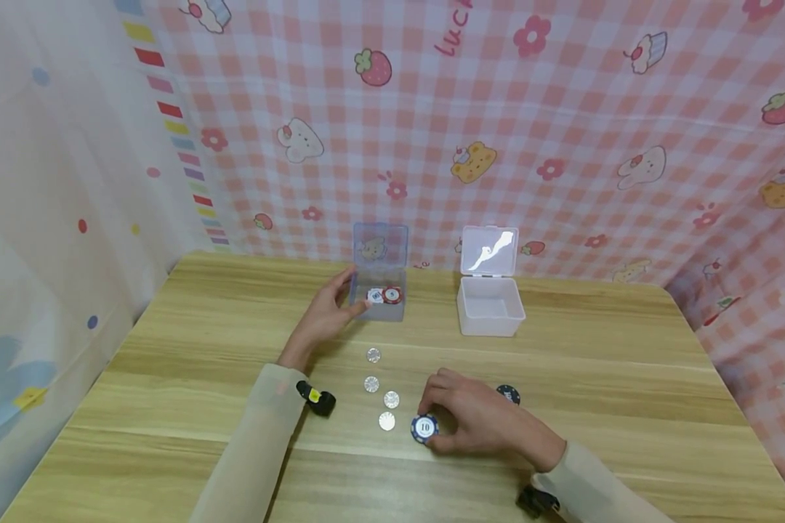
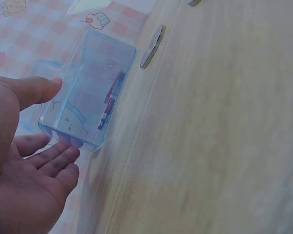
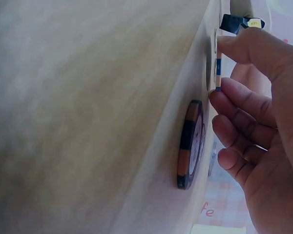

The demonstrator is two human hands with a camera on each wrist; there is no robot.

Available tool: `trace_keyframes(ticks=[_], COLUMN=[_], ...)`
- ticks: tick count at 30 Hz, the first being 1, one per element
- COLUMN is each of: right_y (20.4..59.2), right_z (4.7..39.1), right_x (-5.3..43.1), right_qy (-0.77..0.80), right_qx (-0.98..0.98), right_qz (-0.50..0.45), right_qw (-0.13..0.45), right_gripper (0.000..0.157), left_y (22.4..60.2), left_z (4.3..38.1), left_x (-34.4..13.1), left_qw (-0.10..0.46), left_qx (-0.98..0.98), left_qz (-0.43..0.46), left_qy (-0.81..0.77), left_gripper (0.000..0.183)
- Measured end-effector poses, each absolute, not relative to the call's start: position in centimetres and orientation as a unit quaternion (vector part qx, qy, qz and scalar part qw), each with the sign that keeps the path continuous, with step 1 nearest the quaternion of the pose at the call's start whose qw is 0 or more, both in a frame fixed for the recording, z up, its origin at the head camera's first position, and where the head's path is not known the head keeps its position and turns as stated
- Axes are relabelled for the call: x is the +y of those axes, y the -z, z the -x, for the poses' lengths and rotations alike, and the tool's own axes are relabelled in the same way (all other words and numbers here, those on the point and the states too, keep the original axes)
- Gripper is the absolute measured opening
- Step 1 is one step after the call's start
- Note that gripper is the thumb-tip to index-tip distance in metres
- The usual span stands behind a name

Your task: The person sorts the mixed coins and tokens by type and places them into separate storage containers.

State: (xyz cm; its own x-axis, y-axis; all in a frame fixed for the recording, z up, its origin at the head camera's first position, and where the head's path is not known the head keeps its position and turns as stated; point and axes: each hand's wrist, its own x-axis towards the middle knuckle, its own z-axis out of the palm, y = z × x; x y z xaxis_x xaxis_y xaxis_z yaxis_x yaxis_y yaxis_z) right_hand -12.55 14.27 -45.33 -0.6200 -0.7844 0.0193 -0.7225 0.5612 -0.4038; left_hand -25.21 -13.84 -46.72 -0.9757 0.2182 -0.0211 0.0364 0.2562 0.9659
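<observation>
My left hand (image 1: 330,309) steadies a clear bluish plastic box (image 1: 387,312) with its lid raised, thumb at the front rim and fingers along the left side. Inside lie a red poker chip (image 1: 392,295) and a white-and-blue poker chip (image 1: 375,296). Between thumb and fingertips, my right hand (image 1: 474,415) pinches a blue-and-white poker chip (image 1: 425,428) marked 10. In the right wrist view that chip (image 3: 218,73) appears edge-on, close to the table. A black poker chip (image 1: 509,394) lies beyond the right hand, partly covered by it in the head view.
Several silver coins (image 1: 391,399) are scattered on the wooden table (image 1: 190,349) between the hands. A white plastic box (image 1: 490,325), lid raised and nothing inside, stands right of the bluish one. Behind both hangs a pink checked cloth (image 1: 419,116).
</observation>
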Motion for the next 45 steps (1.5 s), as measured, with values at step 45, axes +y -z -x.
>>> trace_keyframes(ticks=[45], right_y=[42.6], right_z=[17.1], right_x=[13.2], right_qy=[0.378], right_qx=[0.876], right_qz=[0.288], right_qw=[-0.086], right_gripper=[0.027], left_y=[47.3], left_z=[25.3], left_x=[-13.9], left_qw=[0.053], left_qx=[0.798], left_qz=[-0.089], left_qy=[-0.594], left_gripper=[0.076])
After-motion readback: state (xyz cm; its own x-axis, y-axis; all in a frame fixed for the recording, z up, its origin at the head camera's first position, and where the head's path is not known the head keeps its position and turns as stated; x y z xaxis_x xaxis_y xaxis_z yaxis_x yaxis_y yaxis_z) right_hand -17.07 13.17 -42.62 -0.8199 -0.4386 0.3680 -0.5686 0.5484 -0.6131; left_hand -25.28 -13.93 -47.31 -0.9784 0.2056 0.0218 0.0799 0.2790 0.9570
